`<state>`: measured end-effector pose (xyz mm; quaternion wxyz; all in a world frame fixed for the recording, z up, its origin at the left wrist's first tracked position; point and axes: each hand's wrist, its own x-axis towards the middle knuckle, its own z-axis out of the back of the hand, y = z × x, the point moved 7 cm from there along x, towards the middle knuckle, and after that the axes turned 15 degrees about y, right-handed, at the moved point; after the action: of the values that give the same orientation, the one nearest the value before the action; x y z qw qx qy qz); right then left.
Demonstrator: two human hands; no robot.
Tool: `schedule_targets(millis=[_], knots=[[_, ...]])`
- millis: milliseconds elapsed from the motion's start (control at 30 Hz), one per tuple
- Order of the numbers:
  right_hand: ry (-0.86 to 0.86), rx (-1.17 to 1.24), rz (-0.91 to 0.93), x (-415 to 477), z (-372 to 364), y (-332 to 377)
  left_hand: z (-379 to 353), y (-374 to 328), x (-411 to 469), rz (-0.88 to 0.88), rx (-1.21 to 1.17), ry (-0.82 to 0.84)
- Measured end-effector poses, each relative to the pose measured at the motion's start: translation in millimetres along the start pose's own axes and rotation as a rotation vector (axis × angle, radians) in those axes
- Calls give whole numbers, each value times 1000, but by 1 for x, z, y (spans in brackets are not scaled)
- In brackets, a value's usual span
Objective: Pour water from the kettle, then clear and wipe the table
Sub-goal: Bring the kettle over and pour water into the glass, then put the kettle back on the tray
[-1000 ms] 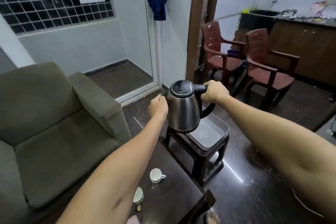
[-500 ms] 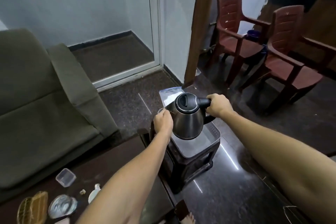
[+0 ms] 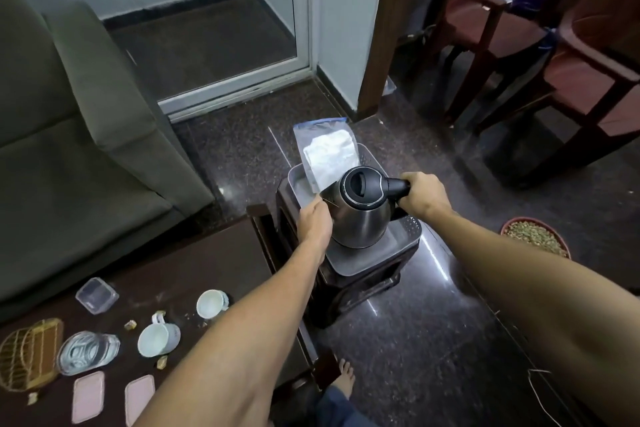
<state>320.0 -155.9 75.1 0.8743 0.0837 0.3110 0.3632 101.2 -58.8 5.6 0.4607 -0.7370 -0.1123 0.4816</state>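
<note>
A steel kettle with a black lid stands in a grey tray on a small dark stool. My right hand grips its black handle. My left hand is closed at the spout side, fingers against the kettle's body. On the dark table at lower left lie two white cups, one on its side, with crumbs around them.
A clear lidded box, a glass dish, a wicker holder and two pink lids sit on the table. A plastic bag leans in the tray. An olive sofa is left, brown chairs right, a bowl of grain on the floor.
The kettle has come down from above the stool onto the tray, both hands still on it. My view has tilted down, showing more of the table and floor.
</note>
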Motion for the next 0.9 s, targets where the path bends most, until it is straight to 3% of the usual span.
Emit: schedule_targets(millis=[667,900], knots=[[26,0,1,48,-33,-39,-15,25,27,-41,-43,-16],[215,-159,-23,59,-36,-37,-7,21,26,-9,127,-93]])
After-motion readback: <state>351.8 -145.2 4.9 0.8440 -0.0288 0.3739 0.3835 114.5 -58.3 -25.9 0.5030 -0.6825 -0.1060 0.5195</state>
